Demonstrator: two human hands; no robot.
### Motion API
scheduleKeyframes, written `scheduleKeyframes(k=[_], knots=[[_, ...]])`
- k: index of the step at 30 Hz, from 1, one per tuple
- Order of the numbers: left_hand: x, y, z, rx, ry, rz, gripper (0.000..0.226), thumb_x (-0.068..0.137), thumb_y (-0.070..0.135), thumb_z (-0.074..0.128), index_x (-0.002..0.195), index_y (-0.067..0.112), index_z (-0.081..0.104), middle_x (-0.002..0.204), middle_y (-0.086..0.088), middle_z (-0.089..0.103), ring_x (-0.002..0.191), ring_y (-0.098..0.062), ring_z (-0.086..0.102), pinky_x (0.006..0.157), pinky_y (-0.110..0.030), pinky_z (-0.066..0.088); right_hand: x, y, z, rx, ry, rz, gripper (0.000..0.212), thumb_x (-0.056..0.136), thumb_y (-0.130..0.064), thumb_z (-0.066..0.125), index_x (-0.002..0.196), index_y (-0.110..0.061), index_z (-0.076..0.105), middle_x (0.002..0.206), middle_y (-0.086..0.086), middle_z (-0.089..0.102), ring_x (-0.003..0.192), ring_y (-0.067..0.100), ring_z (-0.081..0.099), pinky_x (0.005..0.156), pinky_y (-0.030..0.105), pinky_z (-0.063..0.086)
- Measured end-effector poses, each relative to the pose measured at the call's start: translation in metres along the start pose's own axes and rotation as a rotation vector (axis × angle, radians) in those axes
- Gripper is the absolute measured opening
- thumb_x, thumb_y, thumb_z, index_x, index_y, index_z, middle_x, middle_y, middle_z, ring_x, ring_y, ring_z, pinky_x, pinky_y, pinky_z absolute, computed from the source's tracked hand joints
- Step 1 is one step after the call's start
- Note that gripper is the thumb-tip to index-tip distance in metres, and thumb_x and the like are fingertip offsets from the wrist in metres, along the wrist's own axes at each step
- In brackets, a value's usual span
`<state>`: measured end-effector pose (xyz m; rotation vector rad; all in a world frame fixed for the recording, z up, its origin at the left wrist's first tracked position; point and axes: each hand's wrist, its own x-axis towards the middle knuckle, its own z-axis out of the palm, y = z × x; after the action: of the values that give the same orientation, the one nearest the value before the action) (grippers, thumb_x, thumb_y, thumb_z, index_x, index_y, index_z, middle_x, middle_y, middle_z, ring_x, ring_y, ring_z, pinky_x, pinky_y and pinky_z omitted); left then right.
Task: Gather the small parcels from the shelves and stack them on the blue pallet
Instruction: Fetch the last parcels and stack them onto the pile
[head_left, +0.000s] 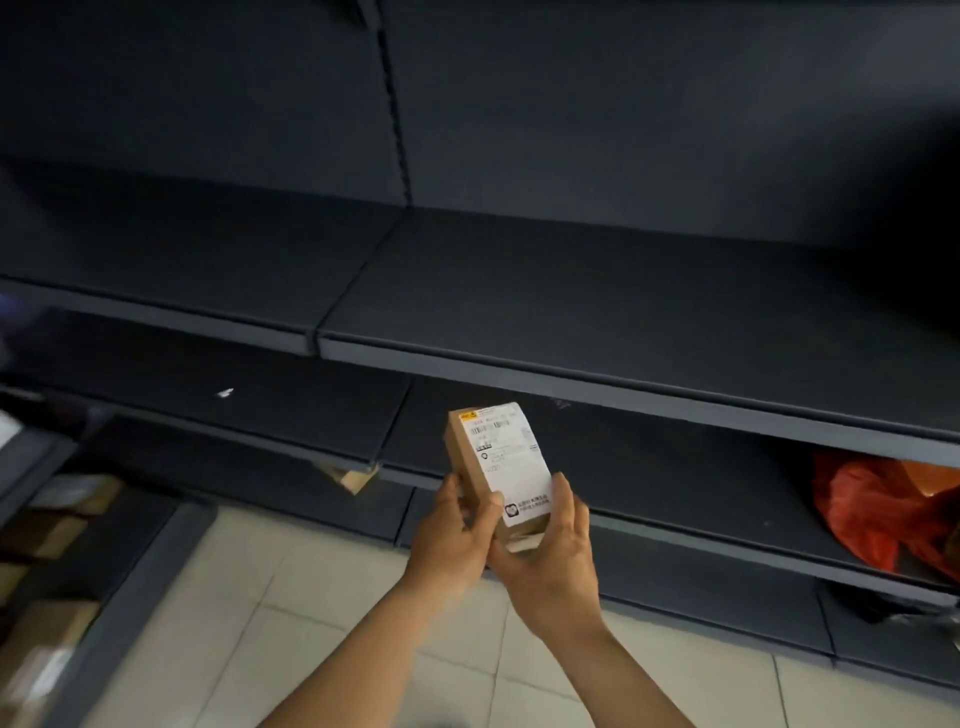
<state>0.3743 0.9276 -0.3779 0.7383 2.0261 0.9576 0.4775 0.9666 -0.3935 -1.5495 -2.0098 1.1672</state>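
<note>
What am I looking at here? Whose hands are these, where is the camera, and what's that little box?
There is no machine here, just a person at work. The camera sits on the person's head and looks forward and down, so you see their arms reaching out from the bottom of the picture.

The left hand and the right hand hold one small parcel together. It is a brown cardboard box with a white label stuck on it, printed with a barcode.

Behind the hands are dark shelves. The big shelf at the top has nothing showing on it. Lower down on the right lies a red bag. A corner of another box peeks out under a shelf, and more boxes sit at the far left. The floor is pale tiles.
</note>
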Motion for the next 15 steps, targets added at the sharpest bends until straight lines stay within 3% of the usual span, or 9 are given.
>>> scheduleKeyframes(k=[8, 15], knots=[[-0.097, 0.021, -0.111, -0.289, 0.289, 0.04, 0.05, 0.094, 0.027, 0.053, 0.138, 0.04, 0.034, 0.118, 0.01, 0.064, 0.105, -0.008, 0.064, 0.089, -0.03, 0.055, -0.073, -0.114, -0.001, 0.032, -0.16, -0.315, 0.107, 0.068, -0.058, 0.071, 0.148, -0.027, 0.009, 0.141, -0.014, 0.023, 0.125, 0.005, 0.035, 0.09, 0.027, 0.049], [-0.139, 0.042, -0.221, -0.348, 0.534, 0.146, 0.054, 0.094, 0.028, 0.053, 0.143, 0.037, 0.032, 0.11, 0.008, 0.068, 0.097, -0.006, 0.066, 0.09, -0.033, 0.054, -0.099, -0.23, 0.018, 0.16, -0.285, -0.566, 0.106, 0.064, -0.047, 0.079, 0.146, -0.033, 0.013, 0.134, -0.021, 0.023, 0.111, 0.001, 0.046, 0.076, 0.022, 0.053]])
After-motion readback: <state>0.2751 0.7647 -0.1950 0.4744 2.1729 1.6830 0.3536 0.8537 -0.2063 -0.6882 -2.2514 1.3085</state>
